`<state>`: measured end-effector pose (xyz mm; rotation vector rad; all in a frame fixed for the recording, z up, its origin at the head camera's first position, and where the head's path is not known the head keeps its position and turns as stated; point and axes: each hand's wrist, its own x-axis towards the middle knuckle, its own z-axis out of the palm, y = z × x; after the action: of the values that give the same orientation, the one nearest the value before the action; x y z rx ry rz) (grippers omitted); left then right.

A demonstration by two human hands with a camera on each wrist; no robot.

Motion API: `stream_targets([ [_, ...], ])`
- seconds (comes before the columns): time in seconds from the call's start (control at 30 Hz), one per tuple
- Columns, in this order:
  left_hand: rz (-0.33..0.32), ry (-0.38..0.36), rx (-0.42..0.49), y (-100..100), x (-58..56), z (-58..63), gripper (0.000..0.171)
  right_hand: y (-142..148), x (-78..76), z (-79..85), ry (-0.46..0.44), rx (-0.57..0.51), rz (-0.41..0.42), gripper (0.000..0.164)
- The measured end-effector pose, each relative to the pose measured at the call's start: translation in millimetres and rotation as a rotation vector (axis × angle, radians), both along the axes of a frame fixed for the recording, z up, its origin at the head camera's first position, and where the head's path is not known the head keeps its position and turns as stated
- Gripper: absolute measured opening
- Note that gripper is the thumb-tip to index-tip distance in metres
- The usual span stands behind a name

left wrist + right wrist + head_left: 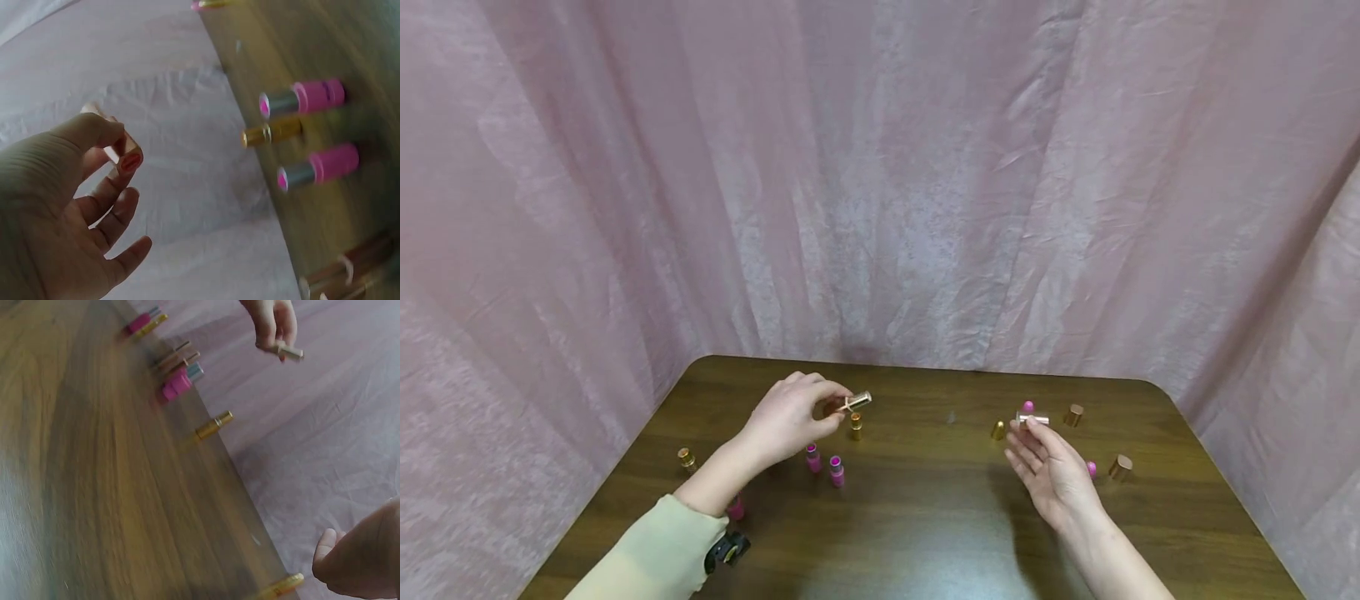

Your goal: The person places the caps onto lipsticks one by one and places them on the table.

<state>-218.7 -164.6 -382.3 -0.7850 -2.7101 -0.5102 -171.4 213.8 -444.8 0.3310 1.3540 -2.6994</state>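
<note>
Two metallic pieces are held above the table (925,521): the left hand (792,421) pinches a slim tube (861,401) between thumb and index finger, the right hand (1058,487) pinches a small cylinder (1037,419) between thumb and fingers. They are well apart. I judge the work unfinished: at left, a gold tube (856,430) and pink tubes (837,476) stand uncovered; at right stand a gold cap (997,431) and brown caps (1122,468). Wide bare wood lies between both groups; beyond the far edge hangs the curtain (887,208).
</note>
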Motion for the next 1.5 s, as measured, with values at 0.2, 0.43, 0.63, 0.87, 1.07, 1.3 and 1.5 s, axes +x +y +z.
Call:
stream_targets([
  [0.2,-0.023,0.024,-0.036,20,-3.6,-8.4,0.012,-14,0.5,-3.3,-0.055,-0.068,-0.03,0.022],
  [0.43,-0.035,0.039,-0.077,38,-8.0,-9.2,0.014,-31,-1.4,-6.0,-0.036,-0.045,-0.06,0.024],
  [0.63,-0.075,0.078,-0.103,59,-11.2,-8.0,0.013,-51,-2.9,-9.8,-0.009,0.011,-0.06,0.022],
  [0.87,-0.091,0.081,-0.121,81,-12.7,-12.3,0.011,-75,-4.6,-11.7,0.004,0.022,-0.04,0.016],
  [1.07,-0.106,0.062,-0.116,91,-12.8,-15.5,0.011,-85,-4.6,-11.7,0.011,0.02,-0.012,0.012],
  [1.3,-0.109,0.066,-0.118,95,-12.8,-18.1,0.012,-90,-6.6,-14.8,-0.002,0.015,-0.017,0.009],
  [1.5,-0.117,0.04,-0.1,97,-11.6,-18.3,0.012,-94,-6.4,-17.6,-0.009,0.02,-0.012,0.005],
])
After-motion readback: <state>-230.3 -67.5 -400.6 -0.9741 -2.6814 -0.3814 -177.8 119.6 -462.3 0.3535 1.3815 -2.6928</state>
